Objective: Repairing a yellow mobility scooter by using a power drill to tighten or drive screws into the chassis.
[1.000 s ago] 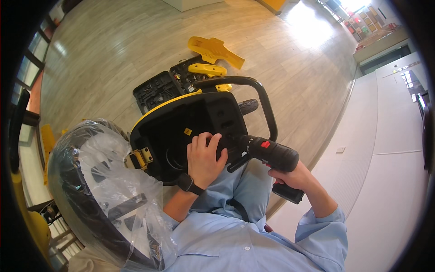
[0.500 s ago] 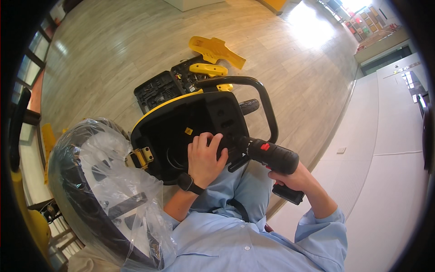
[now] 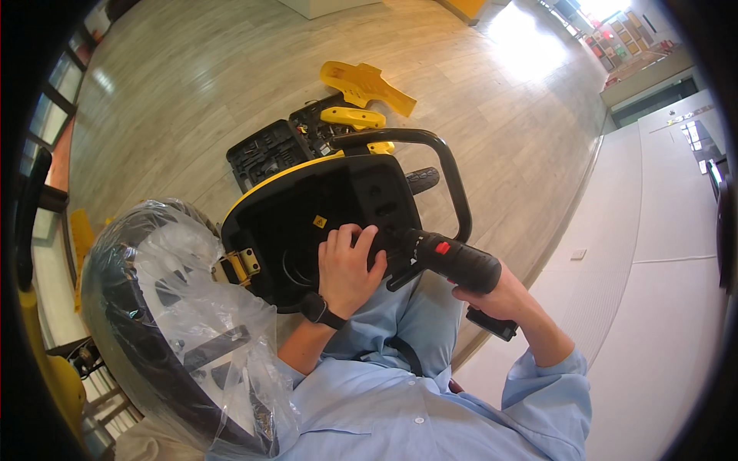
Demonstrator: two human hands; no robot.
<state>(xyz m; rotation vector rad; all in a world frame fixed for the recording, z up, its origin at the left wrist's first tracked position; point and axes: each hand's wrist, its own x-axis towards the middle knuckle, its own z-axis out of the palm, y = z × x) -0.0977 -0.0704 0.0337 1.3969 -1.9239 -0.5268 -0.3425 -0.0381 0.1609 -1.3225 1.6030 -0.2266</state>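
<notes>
My right hand (image 3: 496,293) is wrapped round the grip of a black cordless drill (image 3: 460,263) with a red switch on top. The drill's nose points left at the right end of a black, yellow-edged storage compartment (image 3: 307,192); its tip is lost against the black surface. My left hand (image 3: 347,269) lies on the near side of that compartment, fingers bent slightly and thumb apart, with nothing visible in it. Beside it on the left, a hinge bracket (image 3: 247,265) joins the compartment to a seat (image 3: 184,323) wrapped in clear plastic film.
A black tubular bar (image 3: 459,184) curves round the compartment's right end, near a small tyre (image 3: 423,180). Beyond lie an opened black tool case (image 3: 265,152) and yellow plastic covers (image 3: 369,86) on the wood floor. A white wall (image 3: 600,292) runs along the right.
The drill and my right hand have shifted slightly left, and the drill has rolled a little. My left hand stays where it was on the compartment.
</notes>
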